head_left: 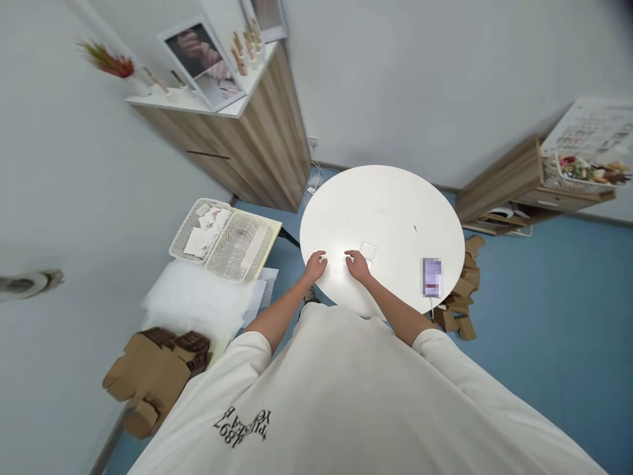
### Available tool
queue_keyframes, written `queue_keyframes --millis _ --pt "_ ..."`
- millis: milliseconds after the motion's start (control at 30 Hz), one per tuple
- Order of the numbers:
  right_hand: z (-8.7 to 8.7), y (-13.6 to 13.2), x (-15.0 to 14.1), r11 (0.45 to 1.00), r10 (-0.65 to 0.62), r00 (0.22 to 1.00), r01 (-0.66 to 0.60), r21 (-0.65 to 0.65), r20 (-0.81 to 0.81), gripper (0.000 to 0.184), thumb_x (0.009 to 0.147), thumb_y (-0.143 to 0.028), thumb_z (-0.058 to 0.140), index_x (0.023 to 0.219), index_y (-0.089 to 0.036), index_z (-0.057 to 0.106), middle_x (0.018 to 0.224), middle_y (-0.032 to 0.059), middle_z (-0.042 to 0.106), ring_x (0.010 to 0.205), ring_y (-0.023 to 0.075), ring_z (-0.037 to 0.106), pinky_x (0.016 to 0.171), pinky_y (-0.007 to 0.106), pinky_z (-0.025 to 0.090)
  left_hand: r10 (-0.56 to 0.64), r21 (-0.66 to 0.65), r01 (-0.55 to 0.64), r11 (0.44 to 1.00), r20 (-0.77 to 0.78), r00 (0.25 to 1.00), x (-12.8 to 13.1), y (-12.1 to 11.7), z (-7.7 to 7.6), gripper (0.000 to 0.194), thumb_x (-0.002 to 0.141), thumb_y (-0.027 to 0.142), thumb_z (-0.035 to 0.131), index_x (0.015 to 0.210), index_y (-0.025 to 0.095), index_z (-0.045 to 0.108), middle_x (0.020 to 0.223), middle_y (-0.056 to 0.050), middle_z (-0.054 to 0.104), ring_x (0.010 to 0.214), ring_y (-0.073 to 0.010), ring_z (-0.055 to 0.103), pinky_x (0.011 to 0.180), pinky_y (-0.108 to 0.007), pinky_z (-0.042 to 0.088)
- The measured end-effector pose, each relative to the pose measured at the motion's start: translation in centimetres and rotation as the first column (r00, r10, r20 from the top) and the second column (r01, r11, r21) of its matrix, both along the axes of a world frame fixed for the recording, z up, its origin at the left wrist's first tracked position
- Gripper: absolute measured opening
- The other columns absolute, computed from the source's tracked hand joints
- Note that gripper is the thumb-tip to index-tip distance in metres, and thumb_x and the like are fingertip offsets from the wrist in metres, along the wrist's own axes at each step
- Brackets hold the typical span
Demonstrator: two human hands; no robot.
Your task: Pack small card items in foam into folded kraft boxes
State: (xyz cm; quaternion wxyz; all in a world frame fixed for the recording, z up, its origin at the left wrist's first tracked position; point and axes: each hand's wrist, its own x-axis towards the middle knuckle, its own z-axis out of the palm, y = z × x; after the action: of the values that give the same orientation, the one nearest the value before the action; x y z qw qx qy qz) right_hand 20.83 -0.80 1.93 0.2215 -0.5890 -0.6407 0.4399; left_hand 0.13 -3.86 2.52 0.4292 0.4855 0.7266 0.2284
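Note:
Both my hands are over the near left part of a round white table, facing each other a short way apart. My left hand has its fingers bent toward the thumb. My right hand is curled in a similar way, its fingertips pointing left. Bright glare on the tabletop lies between them, and whatever the fingertips hold is too small and washed out to make out. Just beyond my right hand lies a small clear or white square case, partly hidden by that hand.
A blurred-out phone with a cable lies at the table's right. On the left stand white baskets with cards and clear packets, beside white sheets and cardboard boxes. A wooden cabinet stands behind; more cardboard lies on the floor.

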Motion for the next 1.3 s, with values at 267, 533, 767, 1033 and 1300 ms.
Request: queue_keyframes --millis 267,533,767,1033,1300 --pt "2.3 1.5 -11.4 0.969 0.246 0.969 -0.245 0.029 -0.014 0.032 0.093 -0.019 0.049 0.118 -0.020 0.069 0.124 0.0086 0.069 0.112 0.0214 0.065 0.104 0.038 0.050 0.135 0.120 -0.133 0.984 -0.011 0.991 -9.3 -1.9 2.3 0.033 0.094 0.024 0.057 0.126 0.021 0.064 0.135 -0.012 0.063 0.125 -0.0274 0.060 0.108 -0.042 0.048" --pt "3.7 2.1 -24.5 0.934 0.353 0.936 -0.353 0.046 0.017 0.032 0.094 -0.023 0.050 0.118 -0.022 0.070 0.122 0.0070 0.070 0.112 0.0209 0.066 0.103 0.038 0.050 0.254 0.219 -0.256 0.942 0.036 0.966 -21.9 -2.9 3.3 0.032 0.091 0.020 0.058 0.122 0.023 0.067 0.129 -0.009 0.067 0.122 -0.0242 0.063 0.108 -0.040 0.049" --pt "4.5 2.3 -34.5 0.897 0.441 0.897 -0.441 0.027 0.029 0.034 0.095 -0.027 0.047 0.120 -0.022 0.070 0.125 0.0082 0.069 0.112 0.0226 0.065 0.101 0.040 0.051 0.344 0.306 -0.338 0.890 0.036 0.938 -33.0 -2.8 3.4 0.033 0.094 0.017 0.050 0.123 0.020 0.066 0.127 -0.008 0.069 0.115 -0.0199 0.066 0.106 -0.035 0.050" --pt "5.2 3.0 -41.3 0.870 0.493 0.869 -0.494 0.006 0.042 0.035 0.097 -0.029 0.045 0.123 -0.022 0.068 0.130 0.0088 0.067 0.116 0.0234 0.063 0.101 0.040 0.051 0.430 0.282 -0.411 0.867 -0.003 0.903 -42.5 -2.7 3.2 0.034 0.092 0.017 0.051 0.122 0.018 0.066 0.123 -0.009 0.070 0.112 -0.0214 0.067 0.106 -0.035 0.049" --pt "5.9 4.8 -44.7 0.880 0.474 0.880 -0.475 0.028 0.040 0.032 0.095 -0.025 0.048 0.119 -0.023 0.069 0.127 0.0072 0.068 0.113 0.0207 0.064 0.103 0.038 0.050 0.364 0.268 -0.311 0.912 -0.175 0.915 -47.8 1.6 0.6 0.042 0.084 0.013 0.058 0.125 0.018 0.065 0.133 -0.014 0.064 0.128 -0.0317 0.057 0.112 -0.047 0.042"
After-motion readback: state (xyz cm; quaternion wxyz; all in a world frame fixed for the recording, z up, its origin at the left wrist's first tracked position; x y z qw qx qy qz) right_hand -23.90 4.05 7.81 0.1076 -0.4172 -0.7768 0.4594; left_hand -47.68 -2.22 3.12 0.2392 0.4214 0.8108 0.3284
